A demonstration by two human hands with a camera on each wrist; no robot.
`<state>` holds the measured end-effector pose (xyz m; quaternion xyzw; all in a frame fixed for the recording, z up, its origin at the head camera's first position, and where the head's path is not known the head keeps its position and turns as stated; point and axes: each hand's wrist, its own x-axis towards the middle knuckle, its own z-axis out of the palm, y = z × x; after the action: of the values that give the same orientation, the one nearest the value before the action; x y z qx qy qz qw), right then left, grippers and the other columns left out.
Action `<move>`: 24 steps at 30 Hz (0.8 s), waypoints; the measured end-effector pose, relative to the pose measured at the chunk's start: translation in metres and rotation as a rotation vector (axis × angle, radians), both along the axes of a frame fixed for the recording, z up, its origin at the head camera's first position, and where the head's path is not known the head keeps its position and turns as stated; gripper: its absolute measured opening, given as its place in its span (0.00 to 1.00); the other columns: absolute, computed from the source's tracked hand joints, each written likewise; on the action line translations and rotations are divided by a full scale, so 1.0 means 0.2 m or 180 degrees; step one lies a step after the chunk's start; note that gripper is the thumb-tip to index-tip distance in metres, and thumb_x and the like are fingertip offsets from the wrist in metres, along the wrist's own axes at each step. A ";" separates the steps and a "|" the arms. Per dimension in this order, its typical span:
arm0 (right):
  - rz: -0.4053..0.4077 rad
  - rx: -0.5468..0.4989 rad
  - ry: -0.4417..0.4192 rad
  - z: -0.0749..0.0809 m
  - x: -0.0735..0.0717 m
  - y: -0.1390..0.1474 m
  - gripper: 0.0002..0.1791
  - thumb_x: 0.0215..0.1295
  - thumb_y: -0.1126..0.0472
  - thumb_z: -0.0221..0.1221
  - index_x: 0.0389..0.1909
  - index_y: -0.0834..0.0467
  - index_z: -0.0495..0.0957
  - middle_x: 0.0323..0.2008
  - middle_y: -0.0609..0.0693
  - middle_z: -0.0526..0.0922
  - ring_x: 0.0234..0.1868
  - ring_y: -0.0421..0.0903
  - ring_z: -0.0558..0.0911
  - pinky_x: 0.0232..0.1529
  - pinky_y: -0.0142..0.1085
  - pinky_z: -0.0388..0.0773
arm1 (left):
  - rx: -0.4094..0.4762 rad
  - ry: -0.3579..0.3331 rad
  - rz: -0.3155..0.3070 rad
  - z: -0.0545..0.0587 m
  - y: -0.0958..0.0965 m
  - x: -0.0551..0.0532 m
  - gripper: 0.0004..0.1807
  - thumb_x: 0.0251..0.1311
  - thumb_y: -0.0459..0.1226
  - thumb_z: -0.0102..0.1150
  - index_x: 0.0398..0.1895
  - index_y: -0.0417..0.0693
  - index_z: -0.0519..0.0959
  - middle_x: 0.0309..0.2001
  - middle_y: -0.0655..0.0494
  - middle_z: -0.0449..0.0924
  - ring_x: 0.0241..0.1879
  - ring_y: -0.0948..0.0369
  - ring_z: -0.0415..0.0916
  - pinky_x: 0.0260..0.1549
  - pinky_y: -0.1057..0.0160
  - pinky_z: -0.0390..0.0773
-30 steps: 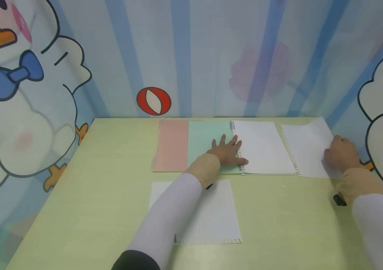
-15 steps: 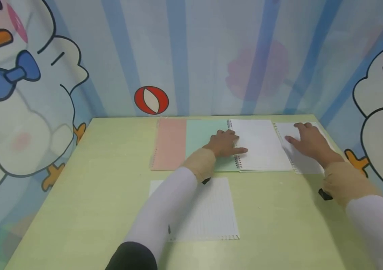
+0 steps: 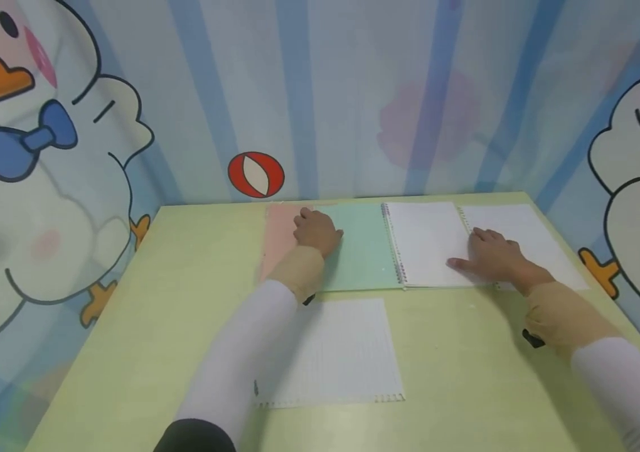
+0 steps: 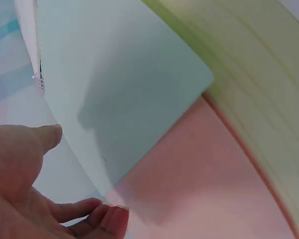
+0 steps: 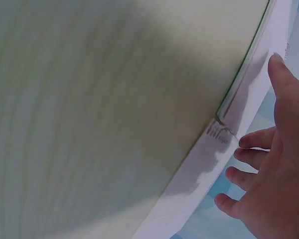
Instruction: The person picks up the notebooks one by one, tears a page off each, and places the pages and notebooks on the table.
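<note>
A spiral notebook lies folded open, its green cover [image 3: 362, 248] to the left of the wire binding and its white page [image 3: 424, 245] to the right. Partly under the green cover is a pink notebook cover [image 3: 277, 242]. My left hand [image 3: 317, 232] is over the line where pink and green meet. In the left wrist view, its bent fingertips are at the green cover's edge, thumb apart. My right hand [image 3: 492, 254] spreads its fingers over the page's right edge and a loose torn sheet [image 3: 540, 232] with a perforated left side.
Another torn sheet of lined paper [image 3: 348, 351] lies nearer on the pale yellow-green table [image 3: 467, 376], partly behind the left sleeve. A cartoon-printed curtain [image 3: 342, 94] stands along the table's back and sides.
My left hand has slid left from the binding to the pink-green border. My right hand has let go of the loose sheet's right edge and moved left; that sheet now lies flat.
</note>
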<state>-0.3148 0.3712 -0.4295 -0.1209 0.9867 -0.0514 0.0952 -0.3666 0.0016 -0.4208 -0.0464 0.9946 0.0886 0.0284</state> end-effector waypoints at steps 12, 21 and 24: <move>-0.0044 -0.0130 -0.0041 -0.01 0.01 -0.04 0.54 0.76 0.29 0.52 0.70 0.80 0.66 0.76 0.79 0.55 0.77 0.80 0.51 0.66 0.79 0.57 | 0.0127 -0.0708 0.0334 0.03 -0.01 0.02 0.43 0.66 0.67 0.62 0.62 0.38 0.80 0.51 0.42 0.75 0.49 0.51 0.72 0.42 0.56 0.79; -0.0107 -0.0084 -0.0089 0.00 0.00 -0.04 0.54 0.76 0.31 0.54 0.72 0.81 0.63 0.77 0.78 0.54 0.78 0.79 0.50 0.67 0.79 0.55 | 0.0589 -0.0687 0.0504 -0.01 0.00 -0.01 0.46 0.65 0.62 0.67 0.69 0.32 0.72 0.54 0.40 0.74 0.54 0.49 0.72 0.50 0.51 0.79; -0.0109 -0.0075 -0.0128 -0.01 0.00 -0.04 0.56 0.76 0.30 0.53 0.73 0.81 0.60 0.78 0.77 0.52 0.79 0.78 0.48 0.67 0.79 0.54 | 0.0547 -0.0653 0.0481 -0.02 0.00 0.00 0.48 0.64 0.62 0.68 0.68 0.31 0.70 0.54 0.40 0.74 0.54 0.48 0.73 0.52 0.51 0.79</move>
<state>-0.3152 0.3640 -0.4323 -0.1041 0.9859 -0.0671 0.1126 -0.3674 0.0007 -0.4244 -0.1273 0.9689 0.1701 0.1270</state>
